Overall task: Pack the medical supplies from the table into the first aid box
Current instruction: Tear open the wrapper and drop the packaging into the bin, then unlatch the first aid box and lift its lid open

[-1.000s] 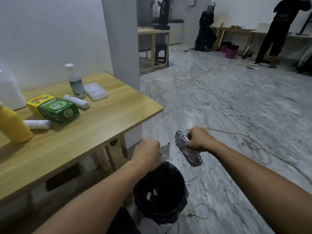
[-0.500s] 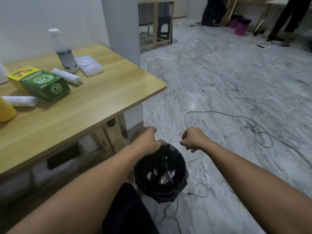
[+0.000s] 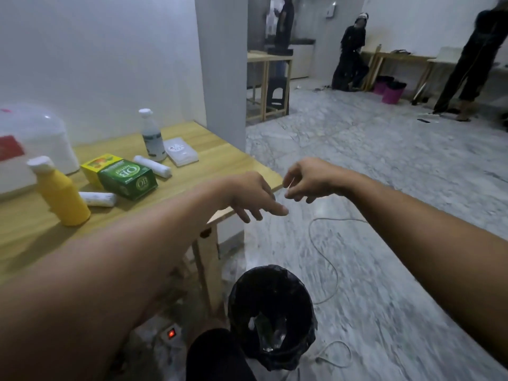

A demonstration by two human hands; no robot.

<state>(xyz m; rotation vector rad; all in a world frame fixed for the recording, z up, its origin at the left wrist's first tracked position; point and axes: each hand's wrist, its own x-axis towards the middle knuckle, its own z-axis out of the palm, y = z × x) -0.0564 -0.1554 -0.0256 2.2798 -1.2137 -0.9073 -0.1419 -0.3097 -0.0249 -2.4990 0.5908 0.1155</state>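
The white first aid box [image 3: 35,138] with a red label stands at the table's far left. On the wooden table [image 3: 176,193] are a yellow bottle [image 3: 63,196], a green carton [image 3: 127,178] against a yellow carton [image 3: 93,165], two white bandage rolls [image 3: 97,198] [image 3: 152,166], a clear bottle [image 3: 152,138] and a flat clear case [image 3: 181,151]. My left hand [image 3: 253,196] hangs open past the table's near corner, holding nothing. My right hand [image 3: 305,180] is just right of it, thumb and forefinger close around a thin pale sliver; the grip is unclear.
A black-lined bin [image 3: 272,298] with wrappers inside stands on the marble floor below my hands. A white cable [image 3: 327,257] loops beside it, and a power strip [image 3: 171,332] with a red light lies under the table. People stand far back right.
Both hands have risen from the bin's rim to table height. The silvery wrapper held a second ago lies in the bin. The camera has tilted up.
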